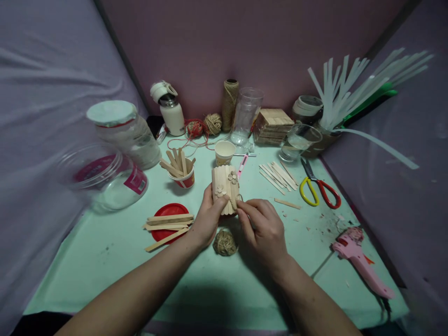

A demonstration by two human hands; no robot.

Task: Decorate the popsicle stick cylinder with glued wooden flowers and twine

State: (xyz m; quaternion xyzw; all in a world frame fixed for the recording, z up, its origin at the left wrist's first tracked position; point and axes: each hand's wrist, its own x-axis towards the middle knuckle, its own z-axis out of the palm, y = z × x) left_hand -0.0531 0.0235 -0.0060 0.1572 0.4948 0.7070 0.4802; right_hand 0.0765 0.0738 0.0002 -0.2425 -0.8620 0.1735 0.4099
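My left hand (206, 217) is wrapped round a cup covered in upright craft sticks (224, 179), its thumb pressed on the front. Small wooden flowers (232, 177) decorate that front. At the cup's lower right side, my right hand (264, 224) pinches a strand of twine (240, 198), of which a small loop shows by the fingertips. Below the cup a ball of twine (225, 242) lies on the table. The cup's far side and base are mostly hidden.
Left are a red lid with craft sticks (170, 210), a paper cup of sticks (185, 179) and clear tubs (122, 191). Scissors (317, 184), thin sticks (278, 176) and a pink glue gun (360, 263) lie right. Glasses (247, 116), a bottle (172, 116) and glue sticks (336, 93) stand behind.
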